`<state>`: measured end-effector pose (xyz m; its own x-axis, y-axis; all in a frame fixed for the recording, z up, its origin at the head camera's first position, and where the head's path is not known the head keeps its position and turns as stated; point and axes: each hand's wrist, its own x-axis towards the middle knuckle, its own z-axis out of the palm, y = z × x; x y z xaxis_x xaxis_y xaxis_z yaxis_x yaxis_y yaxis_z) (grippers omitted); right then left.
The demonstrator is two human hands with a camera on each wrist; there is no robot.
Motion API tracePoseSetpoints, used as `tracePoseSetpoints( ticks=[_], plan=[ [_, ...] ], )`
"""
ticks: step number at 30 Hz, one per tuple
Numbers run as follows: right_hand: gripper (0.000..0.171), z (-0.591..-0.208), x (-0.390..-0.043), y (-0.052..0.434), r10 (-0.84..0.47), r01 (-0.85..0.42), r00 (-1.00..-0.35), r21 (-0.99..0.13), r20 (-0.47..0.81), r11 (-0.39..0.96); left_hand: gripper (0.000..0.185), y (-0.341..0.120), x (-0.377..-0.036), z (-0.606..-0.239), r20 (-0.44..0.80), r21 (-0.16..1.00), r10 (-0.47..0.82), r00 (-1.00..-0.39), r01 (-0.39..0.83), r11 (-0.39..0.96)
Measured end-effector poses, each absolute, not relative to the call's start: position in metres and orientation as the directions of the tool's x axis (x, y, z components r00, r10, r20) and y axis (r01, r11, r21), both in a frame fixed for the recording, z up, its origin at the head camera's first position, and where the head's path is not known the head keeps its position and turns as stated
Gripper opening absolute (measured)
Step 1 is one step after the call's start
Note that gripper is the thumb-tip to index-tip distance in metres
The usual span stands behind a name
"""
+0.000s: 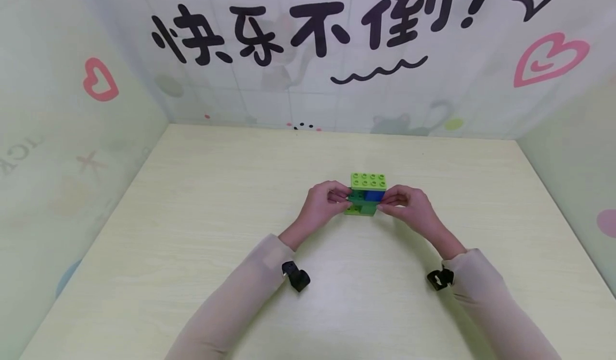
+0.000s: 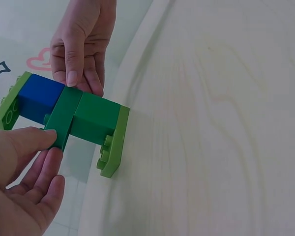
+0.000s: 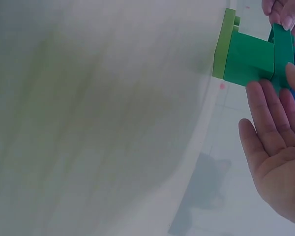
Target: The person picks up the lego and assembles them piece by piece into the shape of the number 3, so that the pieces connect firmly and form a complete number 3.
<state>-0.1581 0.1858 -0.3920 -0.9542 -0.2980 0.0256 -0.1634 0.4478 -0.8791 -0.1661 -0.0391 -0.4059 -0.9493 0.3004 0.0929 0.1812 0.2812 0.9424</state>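
Green brick stack (image 1: 368, 196) sits pinched between left hand (image 1: 323, 202) and right hand (image 1: 407, 205), fingers gripping its sides. Best squeeze evenly, keeping its base flat on the surface (image 1: 202, 215).

You've got long, pale beige sleeves (image 1: 250, 290) on both arms, running up from the bottom of the frame to your wrists, thin and slightly sheer. There's a small black clip (image 1: 295, 276) at your left cuff, lower centre, and a matching black clip (image 1: 440, 278) at your right cuff. Your left hand (image 1: 323, 202) and right hand (image 1: 406, 205) are bare.
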Motion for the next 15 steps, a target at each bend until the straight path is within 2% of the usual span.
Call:
tracePoseSetpoints(
  ticks=[15],
  plan=[
    [0.022, -0.402, -0.163, 0.184, -0.24, -0.133, -0.97, -0.878, 0.021, 0.46, 0.02, -0.04, -0.165, -0.402, 0.071, 0.941, 0.293, -0.953, 0.161, 0.296]
  ],
)
